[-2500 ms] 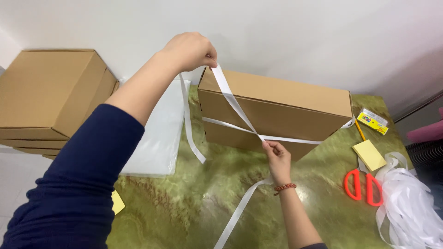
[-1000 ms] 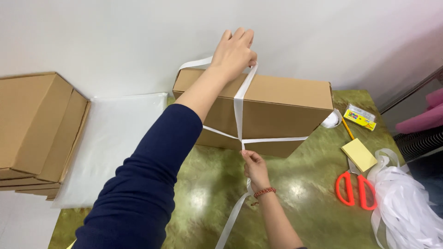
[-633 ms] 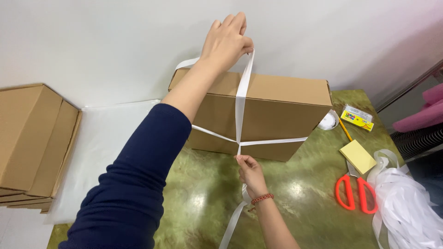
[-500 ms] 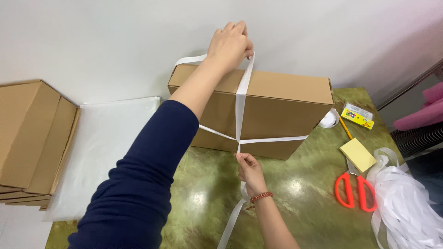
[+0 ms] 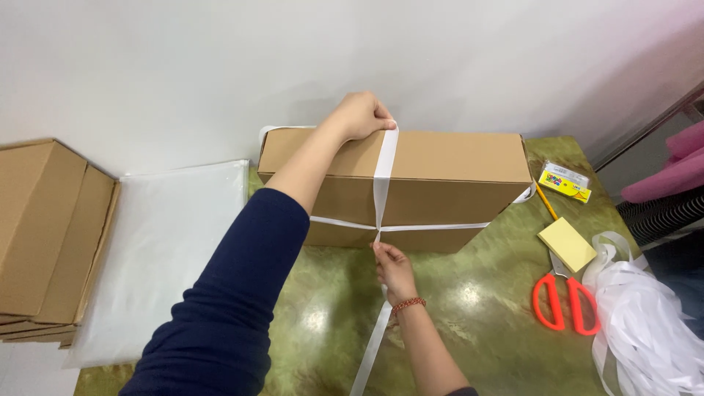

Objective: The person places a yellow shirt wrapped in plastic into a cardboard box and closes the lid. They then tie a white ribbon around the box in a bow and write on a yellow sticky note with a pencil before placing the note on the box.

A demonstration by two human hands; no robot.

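Two hands pinching white ribbon (image 5: 383, 176), left hand (image 5: 361, 116) at cardboard box (image 5: 440, 183) far edge, right hand (image 5: 394, 265) below near edge

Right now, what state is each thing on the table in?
Cardboard box: closed, ribbon crossed on its front.
White ribbon: pulled taut over the box.
Left hand: pinching ribbon at the top edge.
Right hand: holding ribbon at the crossing.
Scissors: lying shut.
Sticky notes: stacked flat.

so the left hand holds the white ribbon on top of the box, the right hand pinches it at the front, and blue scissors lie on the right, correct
Not quite: the scissors have red handles, not blue, as the head view shows. The rest holds: the left hand holds the white ribbon on top of the cardboard box, and the right hand pinches it at the front.
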